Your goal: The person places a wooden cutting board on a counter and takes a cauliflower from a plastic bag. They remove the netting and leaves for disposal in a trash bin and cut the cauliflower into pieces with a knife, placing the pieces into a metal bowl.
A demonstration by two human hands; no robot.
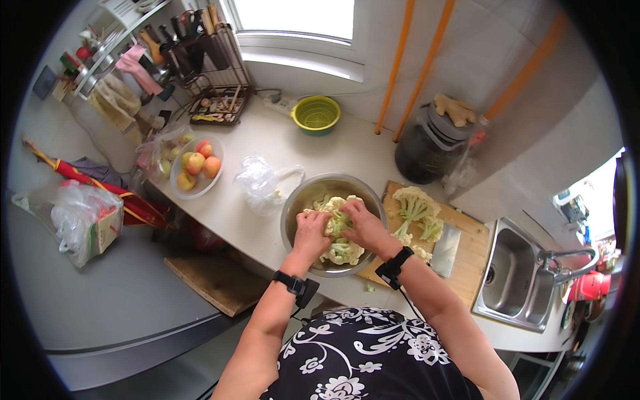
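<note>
A wide stainless steel bowl (pixel 295 200) stands on the counter with cauliflower pieces (pixel 345 252) in it. Over the bowl, my left hand (pixel 312 232) and my right hand (pixel 365 227) grip a piece of cauliflower between them, fingers curled around it from both sides. To the right of the bowl, a wooden cutting board (pixel 470 250) carries larger cauliflower florets (pixel 415 202) and a cleaver (pixel 446 251) whose blade lies flat. The cleaver's handle cannot be made out. A crumpled clear plastic bag (pixel 260 180) lies just left of the bowl.
A plastic bowl of apples (pixel 200 167) stands at the left, near a knife rack (pixel 210 75). A yellow-green basin (pixel 316 115) stands by the window. Ginger (pixel 455 110) tops a dark container (pixel 427 145) behind the board. A double steel sink (pixel 510 270) is at the right.
</note>
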